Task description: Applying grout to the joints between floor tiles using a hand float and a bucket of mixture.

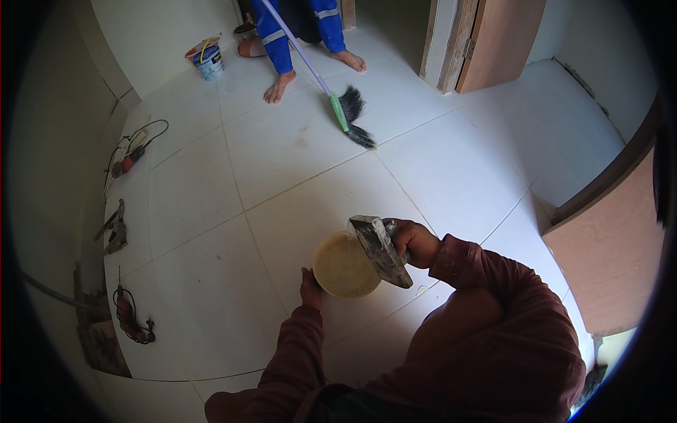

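A round beige bowl point(344, 271) sits below me on the white tiled floor, its inside pale and smeared. My left hand point(311, 290) is closed on the bowl's left rim, its fingers partly hidden against the side. Over the bowl's right edge, my right hand point(416, 243) grips a grout float point(384, 255) by its handle. The float is a rectangular block, grey and crusted with dried material, tilted with its flat face toward the bowl. It covers part of the bowl's right rim.
Ahead, a barefoot person in blue trousers point(273, 46) has a broom point(338, 113) with black bristles touching the floor. A blue-white bucket point(209, 65) stands near the wall. Along the left lie a corded power tool point(128, 162), a clamp-like tool point(116, 229) and a corded drill point(125, 310). A wooden door point(499, 46) stands open.
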A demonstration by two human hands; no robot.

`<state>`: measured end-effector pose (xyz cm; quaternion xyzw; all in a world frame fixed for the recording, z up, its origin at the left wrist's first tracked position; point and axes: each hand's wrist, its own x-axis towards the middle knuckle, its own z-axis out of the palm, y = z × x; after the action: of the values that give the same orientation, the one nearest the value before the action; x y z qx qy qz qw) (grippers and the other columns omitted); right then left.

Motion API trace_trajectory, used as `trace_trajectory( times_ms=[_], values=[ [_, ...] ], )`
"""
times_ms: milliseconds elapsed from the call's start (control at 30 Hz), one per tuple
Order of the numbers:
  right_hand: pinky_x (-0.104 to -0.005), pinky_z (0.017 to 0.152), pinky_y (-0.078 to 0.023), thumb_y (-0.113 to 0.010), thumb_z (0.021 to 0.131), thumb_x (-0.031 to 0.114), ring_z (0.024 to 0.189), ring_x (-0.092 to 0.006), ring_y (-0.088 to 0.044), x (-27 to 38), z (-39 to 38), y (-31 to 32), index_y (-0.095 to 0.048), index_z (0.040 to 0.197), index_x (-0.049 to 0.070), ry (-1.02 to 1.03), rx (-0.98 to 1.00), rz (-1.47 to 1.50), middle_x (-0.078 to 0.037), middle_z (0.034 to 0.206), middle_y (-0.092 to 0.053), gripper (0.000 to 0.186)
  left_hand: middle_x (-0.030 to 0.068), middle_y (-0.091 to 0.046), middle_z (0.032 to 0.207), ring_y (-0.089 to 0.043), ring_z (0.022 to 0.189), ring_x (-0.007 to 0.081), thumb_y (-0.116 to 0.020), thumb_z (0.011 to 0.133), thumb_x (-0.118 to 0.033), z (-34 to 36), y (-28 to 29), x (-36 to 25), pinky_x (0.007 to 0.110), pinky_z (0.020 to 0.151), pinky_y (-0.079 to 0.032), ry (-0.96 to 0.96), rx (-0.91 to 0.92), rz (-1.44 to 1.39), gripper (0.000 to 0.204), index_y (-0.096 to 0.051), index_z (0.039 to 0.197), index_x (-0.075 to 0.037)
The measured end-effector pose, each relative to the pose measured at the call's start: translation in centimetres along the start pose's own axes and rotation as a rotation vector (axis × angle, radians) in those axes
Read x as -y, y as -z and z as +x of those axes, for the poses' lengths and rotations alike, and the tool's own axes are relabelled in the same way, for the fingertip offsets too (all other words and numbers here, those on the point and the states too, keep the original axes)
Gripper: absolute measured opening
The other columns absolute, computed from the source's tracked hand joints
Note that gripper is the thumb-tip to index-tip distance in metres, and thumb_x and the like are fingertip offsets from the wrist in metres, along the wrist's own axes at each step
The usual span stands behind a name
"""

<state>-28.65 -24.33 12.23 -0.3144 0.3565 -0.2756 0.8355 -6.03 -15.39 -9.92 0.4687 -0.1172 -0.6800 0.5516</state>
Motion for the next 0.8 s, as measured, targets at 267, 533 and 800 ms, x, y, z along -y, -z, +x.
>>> trace_trajectory(
  times_ms=[267,533,800],
  values=[
    [-0.0345,0.077,-0.049,-0.050,0.043,0.006,0.083,-0.0290,-0.060,0.9,-3.8,8.1,-0.058,0.095,-0.009,0.193,-0.021,0.151,-0.018,0.092,-0.061,0.055,0.0116,-0.045,0.127,-0.043,0.117,0.0214,-0.022,0.094,-0.051,0.9,-0.6,0.6,0.033,0.099,-0.034,0.009,-0.029,0.024,0.062,-0.040,0.127,-0.001],
    [-0.0321,0.058,-0.049,-0.047,0.042,-0.002,0.060,-0.0206,-0.057,-7.3,-15.8,21.1,-0.062,0.093,-0.001,-0.210,-0.665,-0.408,-0.009,0.072,-0.061,0.053,0.0102,-0.048,0.123,-0.045,0.112,0.0184,-0.029,0.092,-0.053,0.2,-0.9,-1.9,0.031,0.095,-0.035,0.003,-0.155,0.011,0.064,-0.043,0.124,0.000],
    [-0.0363,0.079,-0.045,-0.063,0.059,0.007,0.093,-0.0280,-0.056,-10.2,-10.8,16.1,-0.064,0.094,0.015,-0.118,-0.443,-1.555,-0.008,0.096,-0.061,0.036,0.0108,-0.057,0.108,-0.055,0.099,0.0203,-0.025,0.092,-0.053,1.4,1.6,-1.4,0.033,0.087,-0.043,-0.005,-0.039,-0.208,0.063,-0.047,0.115,0.003]
  ],
)
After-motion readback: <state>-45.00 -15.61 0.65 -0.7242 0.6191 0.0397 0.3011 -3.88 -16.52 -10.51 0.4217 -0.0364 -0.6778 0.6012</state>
